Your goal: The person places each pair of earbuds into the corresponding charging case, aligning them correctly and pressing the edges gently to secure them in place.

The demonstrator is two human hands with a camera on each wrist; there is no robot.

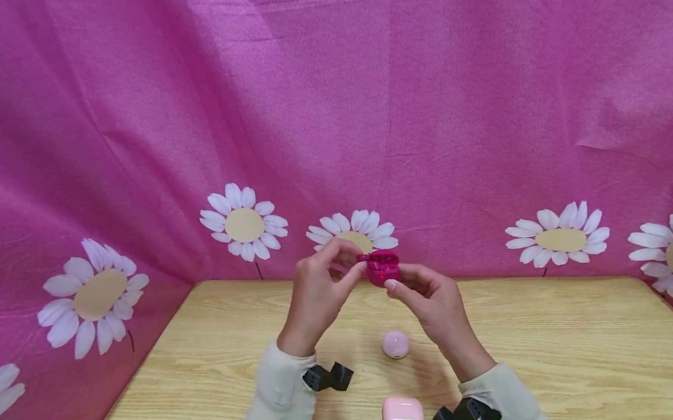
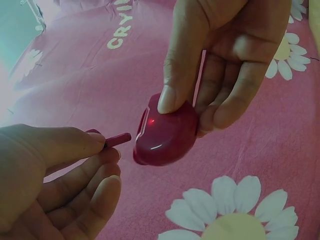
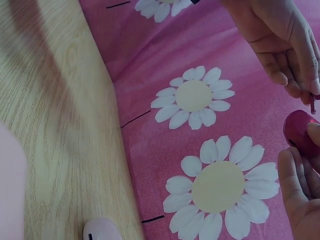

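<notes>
My right hand (image 1: 437, 298) grips a dark pink earbud case (image 1: 383, 274) above the table, thumb on its front. The case's lid stands raised in the head view, and a small red light glows on its front in the left wrist view. Between thumb and forefinger, my left hand (image 1: 319, 291) pinches a dark pink earbud (image 2: 118, 140), its stem pointing at the case. A small gap parts earbud and case in the left wrist view. In the right wrist view the case (image 3: 300, 131) shows at the right edge, partly covered by the fingers.
On the wooden table (image 1: 207, 381) below the hands sit a round pale pink case (image 1: 395, 344) and, nearer me, a pink rounded rectangular case (image 1: 403, 415). A pink cloth (image 1: 422, 96) with daisies hangs behind the table and along its sides. Each wrist wears a black camera.
</notes>
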